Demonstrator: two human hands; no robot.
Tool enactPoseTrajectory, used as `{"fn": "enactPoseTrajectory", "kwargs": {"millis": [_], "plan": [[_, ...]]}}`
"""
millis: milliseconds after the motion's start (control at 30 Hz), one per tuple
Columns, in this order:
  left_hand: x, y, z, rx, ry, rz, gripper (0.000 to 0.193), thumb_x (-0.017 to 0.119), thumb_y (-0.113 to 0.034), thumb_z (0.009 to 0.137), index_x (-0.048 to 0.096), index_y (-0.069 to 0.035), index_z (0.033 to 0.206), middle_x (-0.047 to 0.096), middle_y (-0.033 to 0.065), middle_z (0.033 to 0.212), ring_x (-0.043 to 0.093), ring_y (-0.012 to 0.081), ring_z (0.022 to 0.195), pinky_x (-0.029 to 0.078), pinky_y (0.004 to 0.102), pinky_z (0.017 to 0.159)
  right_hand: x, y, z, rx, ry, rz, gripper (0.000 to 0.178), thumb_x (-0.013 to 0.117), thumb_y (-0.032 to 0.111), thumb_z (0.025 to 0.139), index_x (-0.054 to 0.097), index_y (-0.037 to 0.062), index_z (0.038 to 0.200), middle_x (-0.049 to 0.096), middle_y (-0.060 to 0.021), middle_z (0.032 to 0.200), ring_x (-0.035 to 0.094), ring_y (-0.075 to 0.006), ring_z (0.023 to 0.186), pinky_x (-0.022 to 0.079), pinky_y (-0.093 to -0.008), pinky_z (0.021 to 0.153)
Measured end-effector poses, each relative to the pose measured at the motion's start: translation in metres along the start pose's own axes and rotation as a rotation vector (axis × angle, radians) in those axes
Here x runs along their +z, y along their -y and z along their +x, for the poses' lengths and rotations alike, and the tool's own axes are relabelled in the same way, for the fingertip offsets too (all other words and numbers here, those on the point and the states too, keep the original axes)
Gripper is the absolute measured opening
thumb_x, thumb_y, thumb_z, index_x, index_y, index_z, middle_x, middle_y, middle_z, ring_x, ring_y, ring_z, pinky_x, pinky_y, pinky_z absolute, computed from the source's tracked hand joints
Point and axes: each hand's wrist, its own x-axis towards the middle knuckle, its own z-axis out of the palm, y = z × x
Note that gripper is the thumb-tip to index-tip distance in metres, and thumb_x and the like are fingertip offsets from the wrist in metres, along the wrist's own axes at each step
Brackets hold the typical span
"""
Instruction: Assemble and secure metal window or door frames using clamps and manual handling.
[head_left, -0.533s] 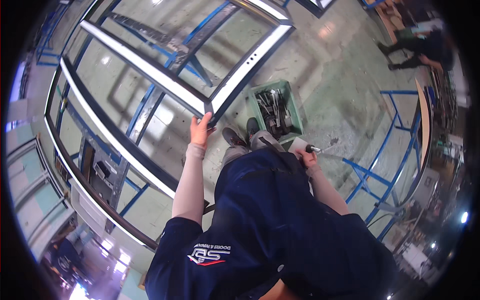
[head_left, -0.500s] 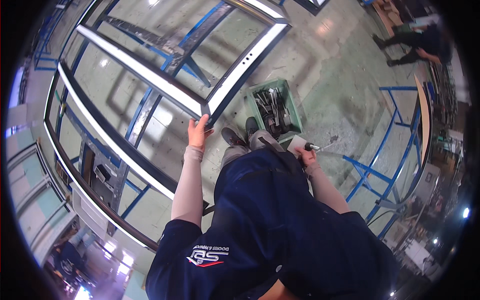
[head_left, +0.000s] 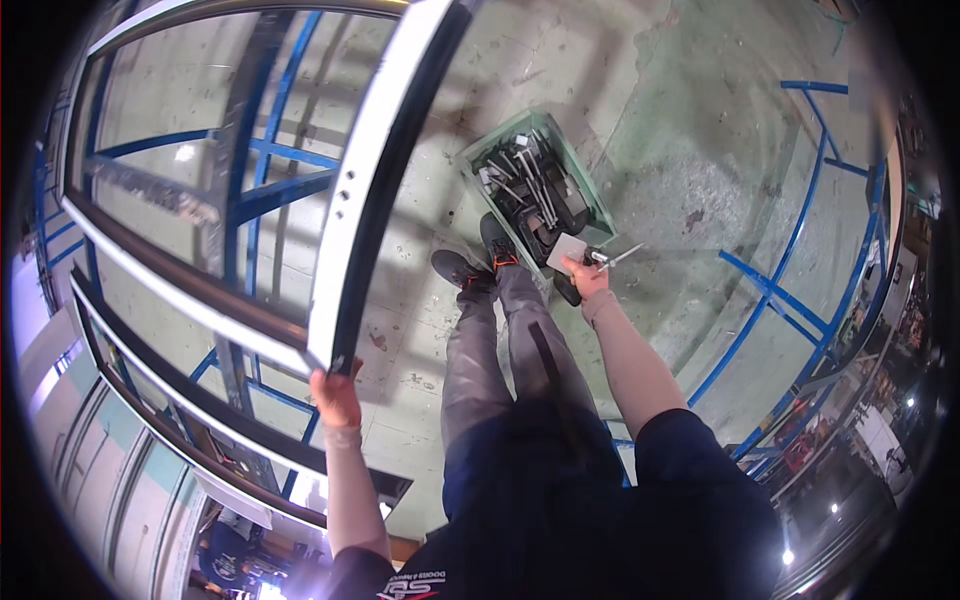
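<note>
The shirt [head_left: 580, 500] is bearing a white-and-red logo [head_left: 410, 585] with lettering. The left hand [head_left: 337, 397] is gripping the frame [head_left: 362, 170] at its corner, fingers curling round; the right hand [head_left: 588, 278] is pinching a pale card [head_left: 566, 250] and a thin-shafted tool [head_left: 622, 257]. Compared with a moment ago, the corner is sitting lower in view, both grips remaining, so handling is apparently continuing. Beyond, a green crate [head_left: 583, 172] is holding metal parts [head_left: 535, 185]; blue stands [head_left: 770, 288] are standing at right.

Left forearm [head_left: 354, 490] reached forward, wrist [head_left: 343, 440] roughly straight; left hand [head_left: 338, 398] was bent in a grip. Right forearm [head_left: 636, 355] slanted forward and inward; right hand [head_left: 586, 279] was curled closed, farther forward than the left. Hands were well apart.
</note>
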Motion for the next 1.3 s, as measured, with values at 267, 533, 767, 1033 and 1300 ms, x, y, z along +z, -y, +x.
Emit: {"fn": "enactPoseTrajectory", "kwargs": {"millis": [267,533,767,1033,1300], "plan": [[0.033,-0.015,-0.010,-0.036,-0.035,-0.061,0.070,0.057,-0.057,0.077,0.051,-0.005,0.125,0.061,0.0139,0.109,0.057,0.0292,0.098,0.046,0.0454,0.086,0.023,-0.028,0.079,0.005,-0.224,-0.344,0.040,0.081,0.022,0.068,0.061,0.0007,0.096,0.066,-0.0074,0.095,0.061,-0.0187,0.084,0.048,-0.0310,0.076],[0.046,-0.011,-0.005,-0.081,-0.028,-0.081,0.071,0.058,-0.060,0.074,0.054,-0.007,0.121,0.058,0.0142,0.109,0.054,0.0279,0.100,0.044,0.0451,0.086,-0.007,-0.079,0.152,-0.004,-0.472,-0.331,0.044,0.069,0.024,0.079,0.050,-0.0028,0.109,0.061,-0.0172,0.107,0.060,-0.0258,0.096,0.047,-0.0338,0.085],[0.053,-0.004,-0.001,-0.100,-0.007,-0.114,0.073,0.057,-0.063,0.072,0.055,-0.007,0.119,0.055,0.0139,0.110,0.051,0.0291,0.103,0.042,0.0456,0.085,0.032,-0.092,0.223,0.425,-0.658,-0.183,0.043,0.062,0.022,0.081,0.044,-0.0007,0.112,0.062,-0.0195,0.108,0.060,-0.0341,0.100,0.045,-0.0403,0.089],[0.046,-0.010,-0.003,-0.047,-0.073,-0.066,0.081,0.058,-0.066,0.067,0.052,-0.006,0.122,0.054,0.0143,0.108,0.049,0.0282,0.099,0.040,0.0436,0.084,0.059,-0.101,0.140,-0.310,0.590,-0.992,0.046,0.062,0.044,0.079,0.058,-0.0001,0.093,0.064,-0.0156,0.089,0.063,-0.0259,0.076,0.049,-0.0364,0.070],[0.017,0.000,-0.025,-0.171,0.010,-0.080,0.089,0.032,-0.082,0.075,0.048,-0.010,0.125,0.053,0.0141,0.111,0.048,0.0257,0.105,0.037,0.0412,0.095,0.004,-0.056,-0.021,0.044,0.615,-1.004,0.040,0.062,0.035,0.074,0.061,0.0043,0.100,0.062,-0.0187,0.106,0.059,-0.0350,0.100,0.047,-0.0432,0.086]]}}
